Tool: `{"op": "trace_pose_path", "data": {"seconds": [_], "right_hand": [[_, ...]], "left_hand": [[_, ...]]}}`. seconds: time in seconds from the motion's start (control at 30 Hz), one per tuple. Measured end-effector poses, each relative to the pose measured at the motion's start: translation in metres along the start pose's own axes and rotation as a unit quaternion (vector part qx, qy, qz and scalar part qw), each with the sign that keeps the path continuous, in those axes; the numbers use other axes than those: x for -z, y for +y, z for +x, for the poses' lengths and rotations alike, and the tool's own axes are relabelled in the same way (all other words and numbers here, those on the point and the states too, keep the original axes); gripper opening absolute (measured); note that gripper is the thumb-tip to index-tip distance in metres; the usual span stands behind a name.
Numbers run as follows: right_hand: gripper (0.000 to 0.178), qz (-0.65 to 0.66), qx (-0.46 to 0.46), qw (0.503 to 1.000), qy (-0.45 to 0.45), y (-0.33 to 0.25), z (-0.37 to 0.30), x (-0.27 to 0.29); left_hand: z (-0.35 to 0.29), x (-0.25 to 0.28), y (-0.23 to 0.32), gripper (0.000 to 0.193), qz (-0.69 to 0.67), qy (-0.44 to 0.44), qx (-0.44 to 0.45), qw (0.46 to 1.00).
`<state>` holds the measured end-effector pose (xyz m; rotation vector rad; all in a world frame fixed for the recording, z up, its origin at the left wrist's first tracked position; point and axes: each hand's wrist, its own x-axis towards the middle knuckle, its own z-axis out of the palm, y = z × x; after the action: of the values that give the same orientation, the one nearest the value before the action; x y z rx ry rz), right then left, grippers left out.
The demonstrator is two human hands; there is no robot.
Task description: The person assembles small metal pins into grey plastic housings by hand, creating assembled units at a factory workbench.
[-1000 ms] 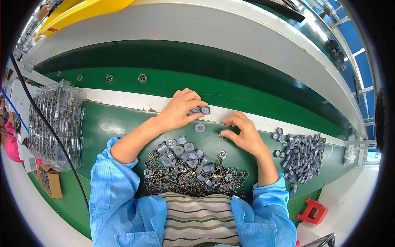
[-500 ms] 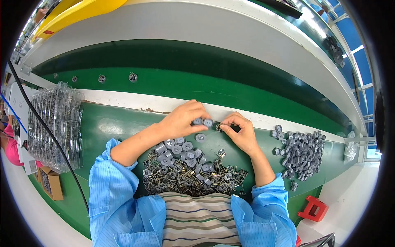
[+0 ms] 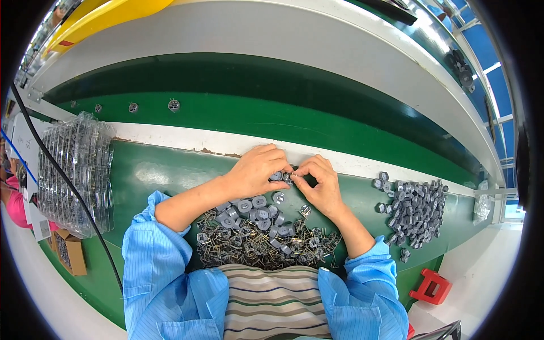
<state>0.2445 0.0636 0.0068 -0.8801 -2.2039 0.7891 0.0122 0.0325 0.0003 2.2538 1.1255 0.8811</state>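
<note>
My left hand [image 3: 259, 168] is closed around small grey round plastic caps [image 3: 276, 176], its fingertips curled toward the right hand. Opposite it, my right hand [image 3: 318, 182] pinches a small part with metal prongs [image 3: 288, 178] between thumb and fingers. Cap and pronged part meet between the fingertips; the fingers partly hide how they fit. Just below the hands lies a loose grey cap [image 3: 278, 197]. Nearer to me is a group of grey caps [image 3: 263, 213], against a heap of metal-pronged parts [image 3: 266, 246].
A large pile of grey pieces [image 3: 418, 212] covers the bench's right side. Stacked clear plastic trays [image 3: 79, 173] stand at the left, beside a black cable [image 3: 56, 164]. Beyond the white ledge [image 3: 170, 139], small round parts [image 3: 174, 105] sit on a green belt. A red stool [image 3: 432, 287] stands lower right.
My right hand has moved left and brought the pronged part against the pieces in my left hand. The small round parts on the green belt have shifted left.
</note>
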Motion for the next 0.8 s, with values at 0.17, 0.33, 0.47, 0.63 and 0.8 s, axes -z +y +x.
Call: {"op": "trace_pose_path", "data": {"seconds": [0.17, 0.33, 0.47, 0.63, 0.8], "right_hand": [[0.018, -0.013, 0.013, 1.000, 0.010, -0.002, -0.001, -0.004], [0.020, -0.024, 0.016, 1.000, 0.003, 0.000, 0.000, -0.007], [0.020, -0.025, 0.020, 0.999, 0.009, -0.001, 0.000, -0.006], [0.017, -0.040, 0.006, 0.999, -0.003, -0.001, -0.003, -0.004], [0.024, 0.057, -0.104, 0.987, -0.106, -0.013, 0.002, 0.033]], "left_hand": [[-0.001, -0.002, 0.000, 0.036, 0.000, 0.018, 0.000, 1.000], [-0.001, -0.003, -0.001, 0.034, -0.008, 0.018, 0.005, 1.000], [0.000, -0.004, -0.001, 0.034, -0.004, 0.026, 0.001, 1.000], [0.001, -0.003, 0.000, 0.033, -0.017, 0.001, 0.023, 1.000], [0.002, 0.010, -0.004, 0.030, -0.050, 0.041, 0.039, 0.997]]}}
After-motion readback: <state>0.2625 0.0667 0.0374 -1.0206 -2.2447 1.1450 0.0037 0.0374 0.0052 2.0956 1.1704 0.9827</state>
